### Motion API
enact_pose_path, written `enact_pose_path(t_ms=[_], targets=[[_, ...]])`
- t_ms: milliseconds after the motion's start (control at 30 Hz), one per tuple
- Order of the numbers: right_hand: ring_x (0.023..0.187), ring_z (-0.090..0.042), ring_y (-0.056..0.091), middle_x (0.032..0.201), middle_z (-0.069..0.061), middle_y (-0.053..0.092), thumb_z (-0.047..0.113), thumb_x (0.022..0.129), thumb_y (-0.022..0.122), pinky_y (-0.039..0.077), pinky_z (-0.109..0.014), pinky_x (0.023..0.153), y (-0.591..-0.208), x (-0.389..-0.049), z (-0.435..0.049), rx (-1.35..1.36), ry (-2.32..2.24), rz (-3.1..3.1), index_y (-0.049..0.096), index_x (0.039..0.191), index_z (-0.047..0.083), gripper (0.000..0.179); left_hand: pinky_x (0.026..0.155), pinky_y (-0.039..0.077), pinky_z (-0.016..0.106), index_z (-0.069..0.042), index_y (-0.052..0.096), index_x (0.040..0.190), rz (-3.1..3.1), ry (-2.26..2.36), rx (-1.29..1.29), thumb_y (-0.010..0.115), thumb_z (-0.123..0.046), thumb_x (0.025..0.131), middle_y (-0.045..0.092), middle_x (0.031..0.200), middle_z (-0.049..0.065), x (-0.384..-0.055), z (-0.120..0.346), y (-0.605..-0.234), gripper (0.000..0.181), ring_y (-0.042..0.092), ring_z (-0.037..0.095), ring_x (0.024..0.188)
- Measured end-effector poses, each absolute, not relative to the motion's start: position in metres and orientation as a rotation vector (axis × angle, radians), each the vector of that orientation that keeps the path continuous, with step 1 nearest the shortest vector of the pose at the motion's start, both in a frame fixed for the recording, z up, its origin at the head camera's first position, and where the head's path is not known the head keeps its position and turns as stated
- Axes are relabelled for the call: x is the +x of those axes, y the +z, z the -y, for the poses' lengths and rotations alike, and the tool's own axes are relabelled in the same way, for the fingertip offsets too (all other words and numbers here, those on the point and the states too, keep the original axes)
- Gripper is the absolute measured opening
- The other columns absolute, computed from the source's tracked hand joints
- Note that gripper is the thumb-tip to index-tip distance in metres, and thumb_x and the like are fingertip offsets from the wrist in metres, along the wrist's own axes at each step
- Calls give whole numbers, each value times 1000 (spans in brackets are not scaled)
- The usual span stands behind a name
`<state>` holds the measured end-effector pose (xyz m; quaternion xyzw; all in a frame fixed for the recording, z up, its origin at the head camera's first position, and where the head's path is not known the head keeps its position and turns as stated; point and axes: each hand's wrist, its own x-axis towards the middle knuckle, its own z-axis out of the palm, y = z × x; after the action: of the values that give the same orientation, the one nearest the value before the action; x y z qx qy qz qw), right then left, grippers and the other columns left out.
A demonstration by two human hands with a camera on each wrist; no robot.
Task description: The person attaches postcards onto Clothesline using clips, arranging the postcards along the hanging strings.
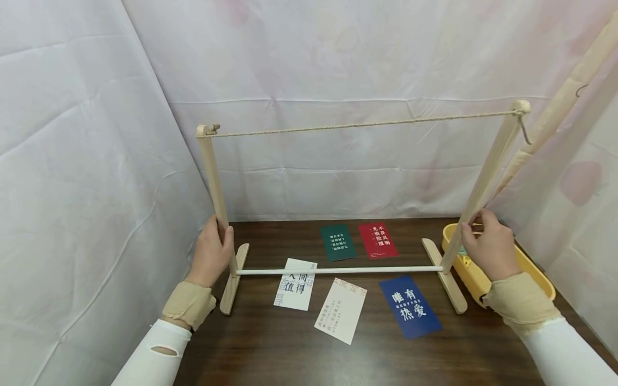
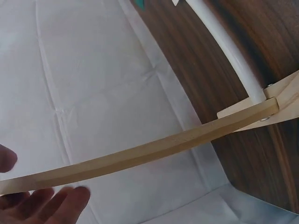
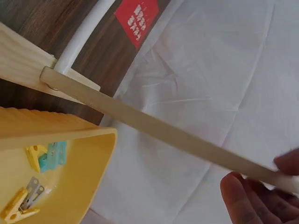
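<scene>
Frame [image 1: 372, 269] held by both its posts

A person's left hand [image 1: 211, 252] pinches the left post [image 1: 214, 177], and the right hand [image 1: 491, 244] pinches the right post [image 1: 490, 166]. Each grip is clamped on its post, thumb on one side, fingers on the other, probably to keep the frame steady. The frame stands upright on the surface [image 1: 270, 354]; its flat feet [image 1: 229, 295] run crosswise under the posts, likely against tipping.

Posts and feet are smooth, pale wood with rounded ends. A round white rod [image 2: 229, 51] joins the posts low down; a thin twisted cord [image 1: 357, 126], tied at each top, spans them nearly straight, seemingly drawn taut by the spread posts.

On the dark, wood-grained surface, a green card [image 1: 338, 242] and a red card [image 1: 378, 241] lie behind the rod, a cream card [image 1: 341, 311] and a blue card [image 1: 411, 308] before it; the rod crosses over a white card [image 1: 295, 295]. All lie apart, perhaps so each shows. Beside the right post, a yellow, round-cornered tub [image 3: 86, 186] gathers small yellow, teal and grey clips [image 3: 57, 153]. Creased white cloth [image 1: 338, 187] hangs behind.
</scene>
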<state>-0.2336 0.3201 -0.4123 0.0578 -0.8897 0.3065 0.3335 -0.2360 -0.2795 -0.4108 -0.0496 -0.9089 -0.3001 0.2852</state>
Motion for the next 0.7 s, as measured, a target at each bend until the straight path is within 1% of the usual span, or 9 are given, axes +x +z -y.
enact_pose_path(t_ms=[33,100,200,267,333,400,467,500,700], targets=[[91,-59,72,103,-45,70,-1,99,67,53,-10,62,-411,-233,-323,155,818,2332,61,120,-15,26,76,56,58,13,48,144,2407,-829,-128,55,-11,111,64,110,31,-236,279,-410,42,66,46,91],[85,-34,77,107,-42,71,3,100,65,38,4,65,-407,-233,-329,144,861,2357,60,130,-14,36,85,58,60,11,46,149,2349,-869,-116,60,-10,108,63,122,32,-235,278,-409,48,67,48,105],[82,10,63,113,-39,72,5,100,60,38,5,69,-400,-233,-337,124,897,2390,57,141,-14,46,93,57,60,12,46,148,2229,-908,-132,63,-6,104,58,132,35,-233,276,-407,50,62,50,118],[85,23,47,116,-38,72,5,100,56,38,4,70,-395,-234,-341,108,895,2420,55,144,-14,48,94,56,55,14,48,143,2140,-897,-158,65,-2,102,56,133,36,-230,274,-406,47,59,50,120],[86,10,62,118,-38,71,3,100,54,37,3,71,-391,-235,-344,104,872,2439,55,145,-15,48,89,54,46,15,50,137,2058,-867,-201,66,1,99,55,129,36,-228,272,-404,44,59,48,115],[89,-17,73,118,-38,71,2,99,51,35,0,71,-387,-236,-346,91,838,2451,56,144,-15,48,86,50,38,15,52,132,1991,-829,-246,66,3,97,56,124,35,-226,269,-402,39,59,46,110],[96,-45,74,119,-39,71,0,98,49,33,-2,71,-384,-237,-348,81,810,2455,58,142,-15,48,85,47,34,14,53,127,1945,-790,-286,66,2,97,57,120,33,-225,265,-399,35,59,43,106],[100,-55,71,119,-39,71,-1,97,48,33,-3,70,-382,-237,-349,78,797,2456,58,141,-15,48,84,47,33,14,54,125,1930,-775,-303,66,2,97,58,117,33,-224,263,-398,33,59,43,103],[101,-58,70,122,-39,70,-4,93,47,38,-15,71,-374,-243,-360,71,714,2467,60,138,-16,48,75,51,43,12,62,117,1952,-722,-388,69,0,96,65,108,29,-223,249,-395,26,64,41,86]])
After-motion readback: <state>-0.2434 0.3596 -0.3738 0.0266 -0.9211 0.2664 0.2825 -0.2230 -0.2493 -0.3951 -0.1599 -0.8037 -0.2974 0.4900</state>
